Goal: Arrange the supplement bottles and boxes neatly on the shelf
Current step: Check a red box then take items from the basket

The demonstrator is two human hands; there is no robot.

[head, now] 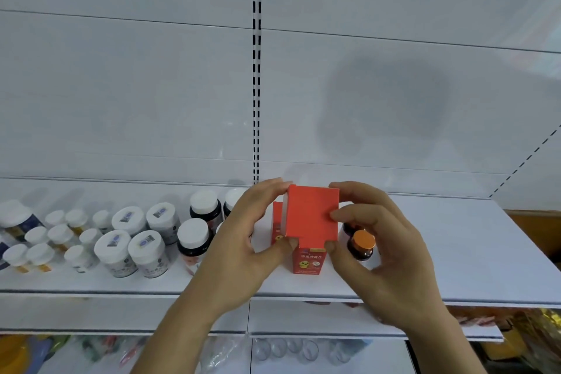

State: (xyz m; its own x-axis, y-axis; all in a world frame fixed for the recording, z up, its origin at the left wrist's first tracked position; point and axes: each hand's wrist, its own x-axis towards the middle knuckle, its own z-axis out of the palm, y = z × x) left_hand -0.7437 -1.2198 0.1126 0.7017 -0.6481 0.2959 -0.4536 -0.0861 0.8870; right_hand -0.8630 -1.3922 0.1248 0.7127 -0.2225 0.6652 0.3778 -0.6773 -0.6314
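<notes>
Both hands (239, 240) (376, 240) clamp a red box (312, 215) over shelved boxes (306, 261); bottles (130, 237) left of fingers lined up, approx. half done.

hidden: lower red box (308, 261) top, behind held red box (312, 212) | blurred: bottle labels (158, 267) unreadable

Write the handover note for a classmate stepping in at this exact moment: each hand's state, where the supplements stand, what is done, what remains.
Left hand and right hand both grip the red box, held above another red box standing on the shelf.
An orange-capped bottle stands just right of the boxes; the white-capped bottles are grouped upright on the shelf's left.
Done: the bottles stand in groups.
Left: set the held box down and square it with the others.
</notes>
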